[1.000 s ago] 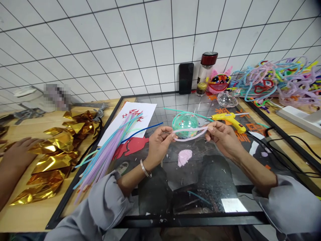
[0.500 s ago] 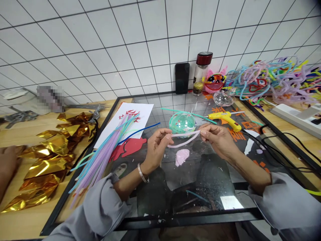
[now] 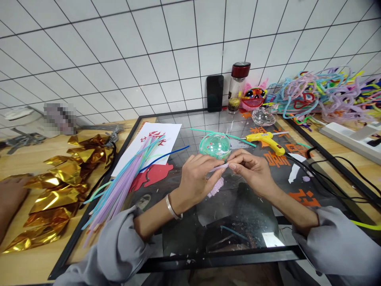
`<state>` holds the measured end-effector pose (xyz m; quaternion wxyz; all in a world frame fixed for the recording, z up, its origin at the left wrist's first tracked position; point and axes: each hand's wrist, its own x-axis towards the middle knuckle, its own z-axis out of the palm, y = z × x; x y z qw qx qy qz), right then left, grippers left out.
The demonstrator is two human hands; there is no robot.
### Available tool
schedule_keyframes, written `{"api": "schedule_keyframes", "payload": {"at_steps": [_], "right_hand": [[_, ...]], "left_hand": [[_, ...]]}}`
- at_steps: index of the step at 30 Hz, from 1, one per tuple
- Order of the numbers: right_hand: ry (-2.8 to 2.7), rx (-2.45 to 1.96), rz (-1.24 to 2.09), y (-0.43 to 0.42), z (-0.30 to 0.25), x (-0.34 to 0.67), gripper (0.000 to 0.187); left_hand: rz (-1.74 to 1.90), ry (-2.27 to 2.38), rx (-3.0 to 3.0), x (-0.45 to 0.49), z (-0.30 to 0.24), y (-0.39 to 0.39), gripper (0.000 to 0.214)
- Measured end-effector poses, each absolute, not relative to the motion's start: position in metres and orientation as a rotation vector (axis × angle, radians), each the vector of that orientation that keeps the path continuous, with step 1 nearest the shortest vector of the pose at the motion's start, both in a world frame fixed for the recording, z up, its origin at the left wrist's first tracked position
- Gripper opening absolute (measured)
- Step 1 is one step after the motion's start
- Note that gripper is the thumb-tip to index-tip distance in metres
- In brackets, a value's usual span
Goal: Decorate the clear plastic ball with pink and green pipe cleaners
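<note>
Over the glass-topped table, a pale lilac pipe cleaner is pinched between the fingertips of my left hand and my right hand. Only a short stretch of it shows; the rest is hidden by my fingers. My hands are nearly touching. Just behind them sits a clear dome with green and small red bits showing through. A crumpled lilac piece lies beneath my left hand, partly covered. To the left, a bundle of lilac and blue pipe cleaners rests across white paper.
A yellow glue gun lies to the right, its cord trailing off. Orange and red cutouts lie about. A phone and a glass bottle stand by the wall. Gold foil and another person's hand are at left.
My left hand has moved right, up to my right hand. The pipe cleaner, a long loop between them before, is now mostly gathered within my fingers.
</note>
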<state>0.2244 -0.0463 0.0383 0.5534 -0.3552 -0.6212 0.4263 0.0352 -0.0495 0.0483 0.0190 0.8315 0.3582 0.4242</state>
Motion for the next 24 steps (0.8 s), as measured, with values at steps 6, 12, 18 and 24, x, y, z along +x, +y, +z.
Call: {"api": "schedule_keyframes", "payload": {"at_steps": [6, 12, 18, 24], "right_hand": [[-1.559, -0.815, 0.896, -0.052, 0.038, 0.222, 0.014], [-1.614, -0.836, 0.793, -0.054, 0.037, 0.221, 0.01], [-1.684, -0.845, 0.682, -0.057, 0.036, 0.221, 0.009], [-1.693, -0.838, 0.678, -0.058, 0.038, 0.221, 0.012]], "left_hand": [[1.363, 1.058, 2.526, 0.039, 0.048, -0.053, 0.006], [1.354, 1.088, 2.472, 0.041, 0.047, -0.055, 0.012], [1.338, 1.099, 2.453, 0.041, 0.046, -0.056, 0.012], [1.339, 1.095, 2.448, 0.04, 0.045, -0.056, 0.011]]}}
